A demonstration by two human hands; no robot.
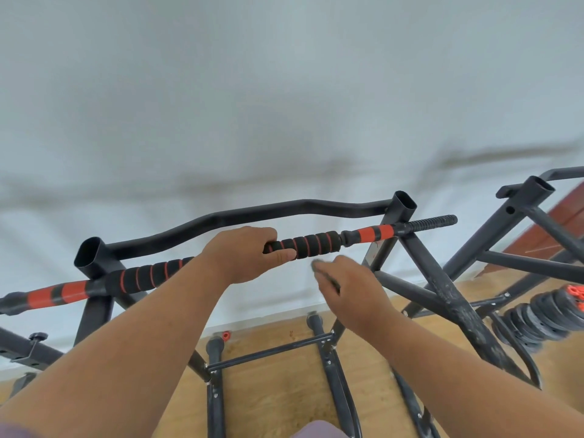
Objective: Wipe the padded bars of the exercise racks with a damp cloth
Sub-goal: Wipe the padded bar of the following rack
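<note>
There is one view only, taken from the person's head, so no second view shares any part of the scene. The lens is wide and bends straight lines near the edges. It looks forward and down, from just above and behind the padded bar [303, 245], which crosses the middle of the picture close to the camera. Beyond the padded bar a pale wall [284, 90] fills the upper half. Below the padded bar the wooden floor [278, 390] shows between the rack legs [328, 368]. Both forearms reach in from the bottom edge toward the padded bar. To the right of the padded bar a second rack [518, 229] stands partly cut by the frame.
</note>
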